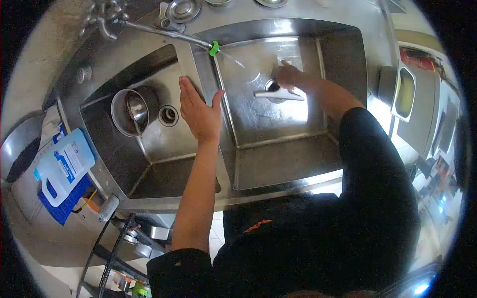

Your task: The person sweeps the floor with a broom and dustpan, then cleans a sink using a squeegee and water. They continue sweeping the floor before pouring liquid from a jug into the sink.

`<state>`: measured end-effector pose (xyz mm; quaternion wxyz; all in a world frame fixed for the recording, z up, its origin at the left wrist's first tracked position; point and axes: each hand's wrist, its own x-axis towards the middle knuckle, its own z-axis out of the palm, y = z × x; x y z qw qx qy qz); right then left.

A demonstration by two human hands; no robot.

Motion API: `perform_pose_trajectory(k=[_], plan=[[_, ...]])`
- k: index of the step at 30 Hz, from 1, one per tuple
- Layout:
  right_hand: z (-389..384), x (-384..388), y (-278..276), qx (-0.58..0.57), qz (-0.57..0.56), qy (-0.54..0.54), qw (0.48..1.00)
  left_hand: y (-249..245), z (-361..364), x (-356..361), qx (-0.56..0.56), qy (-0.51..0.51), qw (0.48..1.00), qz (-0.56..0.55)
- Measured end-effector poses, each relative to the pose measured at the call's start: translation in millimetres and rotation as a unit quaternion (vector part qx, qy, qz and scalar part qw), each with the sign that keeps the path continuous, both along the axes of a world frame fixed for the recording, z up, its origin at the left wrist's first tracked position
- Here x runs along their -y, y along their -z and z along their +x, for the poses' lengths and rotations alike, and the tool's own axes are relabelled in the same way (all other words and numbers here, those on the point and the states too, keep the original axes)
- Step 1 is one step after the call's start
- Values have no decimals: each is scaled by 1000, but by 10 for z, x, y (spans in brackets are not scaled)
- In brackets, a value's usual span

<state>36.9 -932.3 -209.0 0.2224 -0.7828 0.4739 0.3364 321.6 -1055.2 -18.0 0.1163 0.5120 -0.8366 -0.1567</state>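
My left hand rests flat on the metal divider between two steel sink basins, fingers stretched out and thumb spread. My right hand is down in the right basin, closed around what looks like a white squeegee. Its pale blade lies crosswise over the drain area; the grip is mostly hidden by my fingers and blurred. A long tap spout with a green tip reaches over the right basin, and a thin streak of water leaves it.
In the left basin, a metal pot stands near the drain. Left of the sink are a pale blue jug, a blue cloth and a large pan. A metal container sits at the right.
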Motion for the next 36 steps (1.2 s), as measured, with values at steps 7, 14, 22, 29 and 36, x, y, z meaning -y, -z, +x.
perform_pose_trajectory(k=[7,14,22,29,36], plan=[[-515,-1770,339,92,52,517,849,19,25,37,-34,5,999,12],[119,-2578,843,160,-28,716,678,-17,-23,35,-41,18,999,-4],[6,-2561,1040,148,-6,553,820,-32,-46,-4,-39,28,999,-8],[360,-2328,901,200,-138,703,668,-60,-79,-73,-12,20,1000,-11],[378,-2367,651,314,-104,797,505,-38,-72,-51,-5,28,999,-31]])
